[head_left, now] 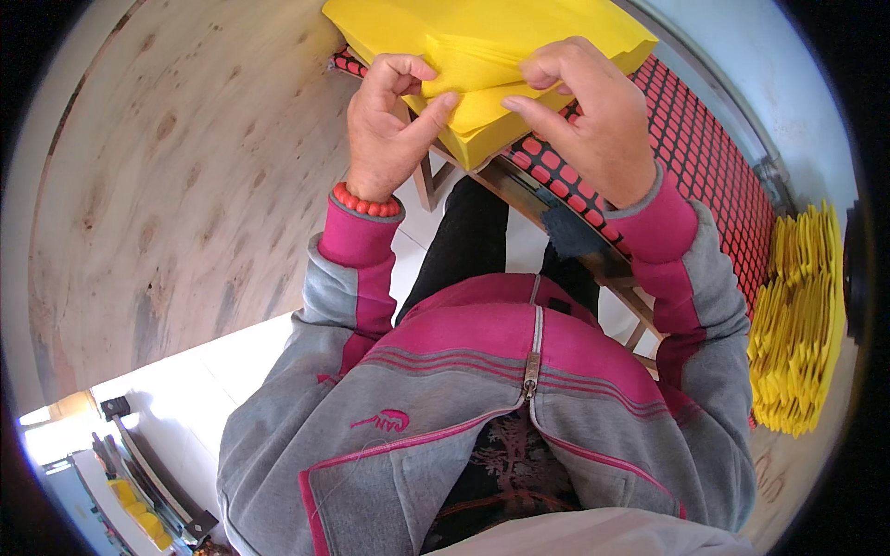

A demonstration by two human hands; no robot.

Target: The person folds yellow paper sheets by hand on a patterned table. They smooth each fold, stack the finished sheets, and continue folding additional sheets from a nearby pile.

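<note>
A pile of bright yellow, soft fabric-like sheets (519, 37) lies at the top of the view, with a folded corner facing me. My left hand (389, 125), with a red bead bracelet at the wrist, grips the raised top layer between thumb and bent fingers. Opposite it, my right hand (598, 116) has its thumb and curled forefinger at the same fold, yellow material between their tips. The fold bulges up between both hands. Whether it is a bag or a plain sheet I cannot tell.
Beneath the pile is a surface with a red-and-black patterned cover (691, 120). A large wooden board (167, 204) stands on the left. On the right, several folded yellow pieces (797, 324) are stacked beside a pale wall. My legs are below the table edge.
</note>
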